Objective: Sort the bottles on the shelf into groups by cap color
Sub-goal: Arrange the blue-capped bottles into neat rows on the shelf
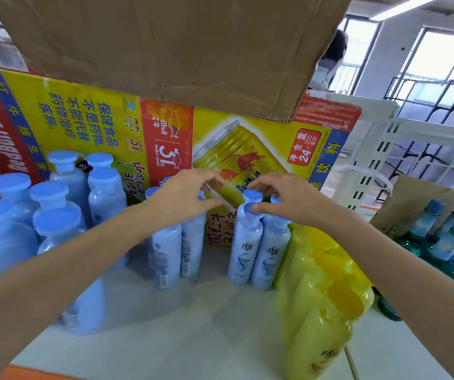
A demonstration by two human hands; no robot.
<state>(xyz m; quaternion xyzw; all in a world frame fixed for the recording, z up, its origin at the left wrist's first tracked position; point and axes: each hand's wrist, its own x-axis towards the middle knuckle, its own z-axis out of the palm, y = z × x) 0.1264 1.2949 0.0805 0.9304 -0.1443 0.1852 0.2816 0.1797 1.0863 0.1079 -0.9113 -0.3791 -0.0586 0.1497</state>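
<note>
Behind the white shelf (193,333) stood a red and yellow drinks carton (97,119), with a sheet of brown cardboard (165,50) overhead. Our left hand (184,196) was curled down over the caps of the first blue-capped pair (171,250). Our right hand (289,198) pinched, thumb against fingers, the front cap of the second blue-capped pair (256,248).

Both pairs stood upright near the carton, with a gap between them. We judged the caps the handiest hold, since the bodies were packed too closely for fingers to get round.

A larger blue-capped cluster (53,198) stood at the left of the shelf. The yellow bottles (322,272) pressed against the second pair on its right. That pair, we reckoned, sat on the border of the two colours, and sliding both pairs left would close up the blue group and leave yellow apart.
</note>
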